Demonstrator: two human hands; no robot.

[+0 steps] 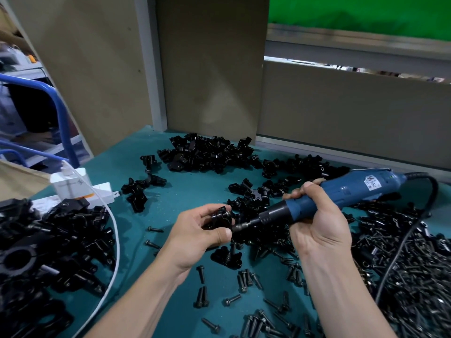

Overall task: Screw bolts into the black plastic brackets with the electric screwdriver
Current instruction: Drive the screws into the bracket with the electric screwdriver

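My left hand (197, 230) grips a black plastic bracket (219, 218) above the green table (185, 191), thumb below it and fingers curled over its top. My right hand (317, 215) holds the blue electric screwdriver (341, 193) almost level, pointing left. Its metal bit (240, 226) meets the bracket's right side beside my left thumb. The bolt at the tip is mostly hidden. Loose black bolts (202, 274) lie scattered on the table below my hands.
A heap of black brackets (207, 152) lies at the back, another pile (48, 242) at the left. A dense mass of bolts (415, 276) fills the right. A white power strip (73, 189) with white cable (114, 240) sits left. The screwdriver's black cord (400, 252) trails right. Cardboard panels stand behind.
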